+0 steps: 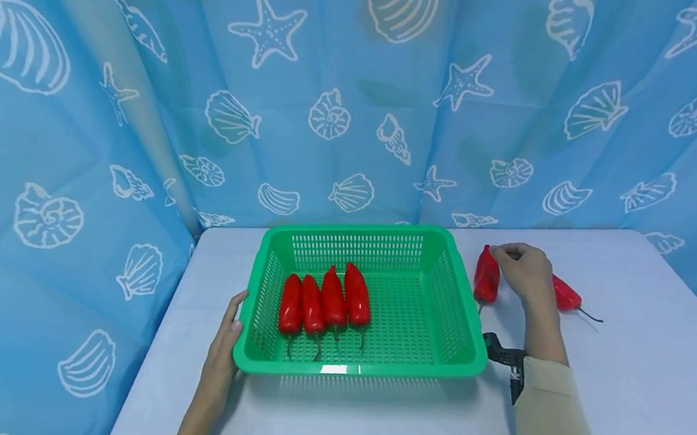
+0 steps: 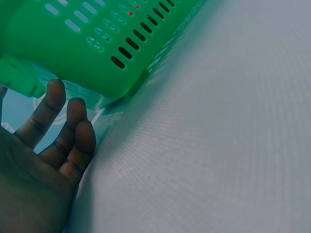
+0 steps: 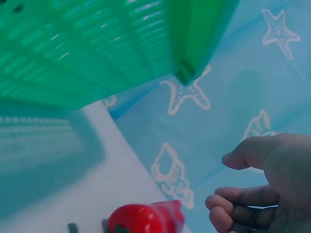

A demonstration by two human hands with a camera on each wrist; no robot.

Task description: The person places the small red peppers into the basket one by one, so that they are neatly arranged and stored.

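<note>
Hovering, thumb and fingers apart, the right hand (image 1: 526,270) flanks 1 glossy, tapered red pepper (image 1: 486,280); between hands, a slotted plastic basket (image 1: 383,370) of 4 more peppers (image 1: 333,301) touches the relaxed left hand (image 1: 221,353).

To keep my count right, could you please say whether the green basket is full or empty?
Partly filled: four red peppers lie inside the green basket; its right side is bare.
</note>
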